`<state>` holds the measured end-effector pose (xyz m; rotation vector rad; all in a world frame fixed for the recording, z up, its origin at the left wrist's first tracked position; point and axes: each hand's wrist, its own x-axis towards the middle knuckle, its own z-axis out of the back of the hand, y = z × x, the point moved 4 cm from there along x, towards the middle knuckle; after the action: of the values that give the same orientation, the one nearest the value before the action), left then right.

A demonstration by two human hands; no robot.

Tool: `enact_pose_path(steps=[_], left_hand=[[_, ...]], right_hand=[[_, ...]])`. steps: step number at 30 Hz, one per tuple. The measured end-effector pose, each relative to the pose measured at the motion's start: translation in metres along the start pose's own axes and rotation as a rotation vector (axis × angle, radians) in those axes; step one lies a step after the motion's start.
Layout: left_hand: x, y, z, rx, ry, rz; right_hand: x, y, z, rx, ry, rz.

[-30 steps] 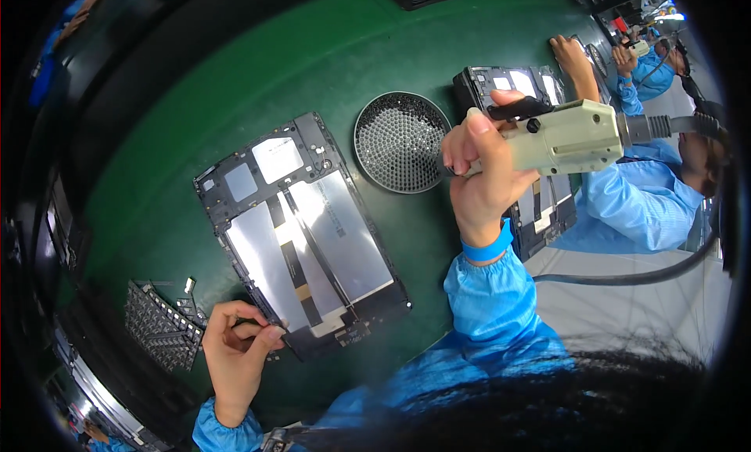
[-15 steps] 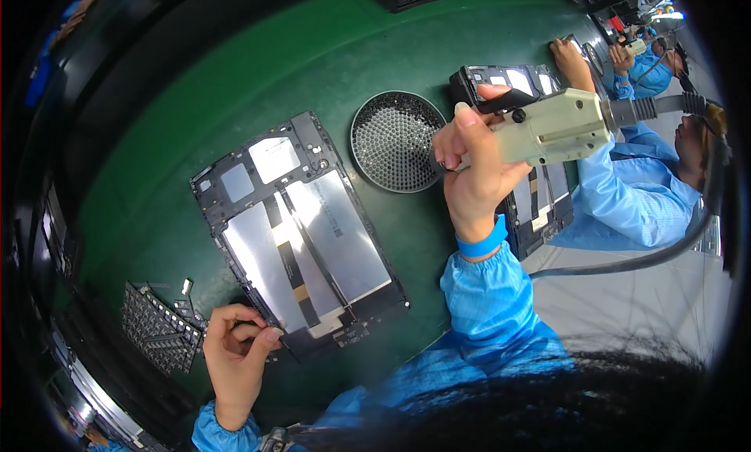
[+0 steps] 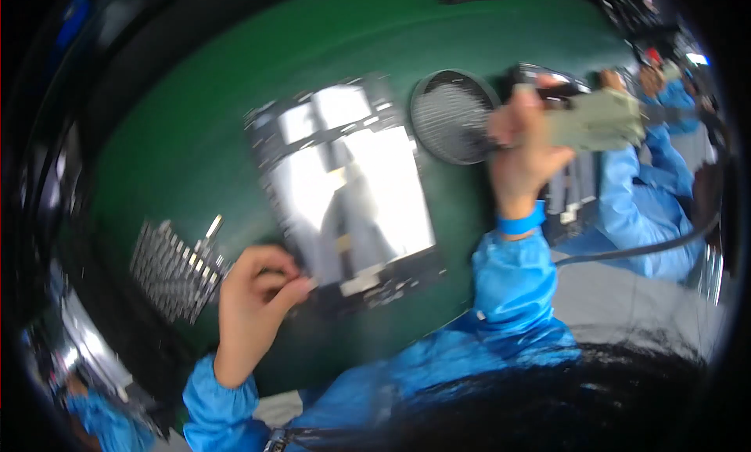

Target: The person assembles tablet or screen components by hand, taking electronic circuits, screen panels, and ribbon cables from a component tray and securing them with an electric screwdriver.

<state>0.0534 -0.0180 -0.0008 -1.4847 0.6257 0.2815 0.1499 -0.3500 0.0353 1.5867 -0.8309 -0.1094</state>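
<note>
One panel [image 3: 344,186] corner pinched in left hand [image 3: 254,291] grip.

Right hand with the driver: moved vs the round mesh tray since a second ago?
Yes. The right hand with the electric screwdriver has shifted up beside the round mesh tray, overlapping its right rim.

view now motion-blurred; was sharp earlier. device panel [image 3: 344,194] sits more upright in frame, turned from its earlier diagonal lie. left hand [image 3: 254,295] at its lower-left corner as before, but fingers now pinch the edge more closely. right hand [image 3: 524,151] with grey power screwdriver [image 3: 594,119] sits closer over round mesh dish [image 3: 454,115].
</note>
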Motion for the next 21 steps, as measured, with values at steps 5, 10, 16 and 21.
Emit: enact_pose_path(steps=[5, 10, 16, 21], left_hand=[[0.007, -0.007, -0.006, -0.001, 0.103, -0.133], [0.001, -0.001, 0.003, -0.008, 0.045, -0.189], [0.001, 0.003, 0.005, -0.002, 0.085, -0.172], [0.001, 0.003, 0.007, -0.023, 0.093, -0.213]], right_hand=[[-0.018, 0.058, -0.025, 0.301, 0.22, -0.006], [-0.119, 0.064, -0.105, 0.459, 0.583, -0.191], [-0.148, 0.046, -0.107, 0.347, 0.582, -0.208], [-0.149, 0.046, -0.11, 0.347, 0.634, -0.221]])
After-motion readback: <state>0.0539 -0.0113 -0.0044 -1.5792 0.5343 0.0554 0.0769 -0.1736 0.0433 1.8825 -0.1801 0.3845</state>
